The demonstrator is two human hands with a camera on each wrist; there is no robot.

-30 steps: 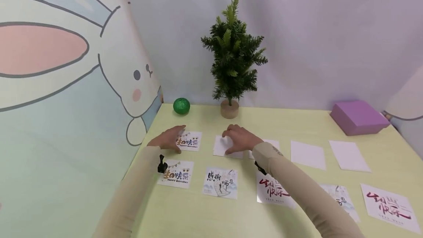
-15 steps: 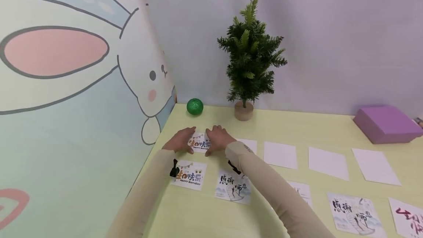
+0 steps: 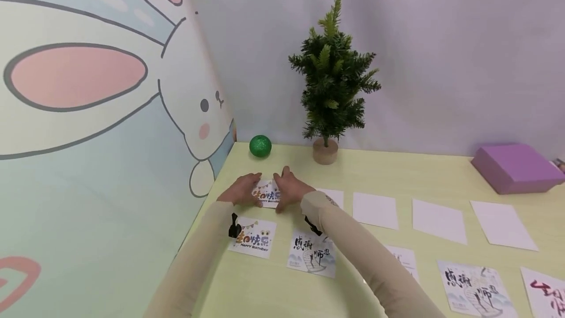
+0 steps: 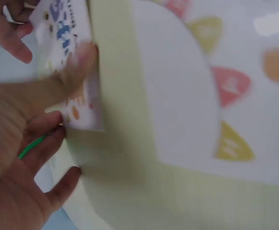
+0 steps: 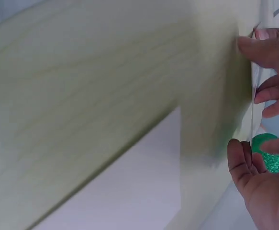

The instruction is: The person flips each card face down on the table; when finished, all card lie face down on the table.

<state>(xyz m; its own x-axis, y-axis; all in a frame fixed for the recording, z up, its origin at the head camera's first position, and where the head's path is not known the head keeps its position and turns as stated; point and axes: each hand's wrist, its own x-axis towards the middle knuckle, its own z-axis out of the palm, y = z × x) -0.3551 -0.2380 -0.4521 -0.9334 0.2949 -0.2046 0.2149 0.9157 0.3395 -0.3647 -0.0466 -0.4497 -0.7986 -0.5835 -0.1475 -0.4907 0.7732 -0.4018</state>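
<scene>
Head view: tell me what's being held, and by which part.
The farther birthday card, held by its two side edges: the left hand at its left, the right hand at its right.

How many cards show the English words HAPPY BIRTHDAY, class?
2: the held card between the left hand and right hand, and the lower card lying nearer the person. Some other cards are partly hidden, so one may be missed.

A person's left hand (image 3: 242,190) and right hand (image 3: 291,191) hold a Happy Birthday card (image 3: 267,192) by its sides. Behind, on a pale yellow table (image 3: 388,171), are a green ball (image 3: 260,146) and small evergreen tree (image 3: 332,85).
</scene>
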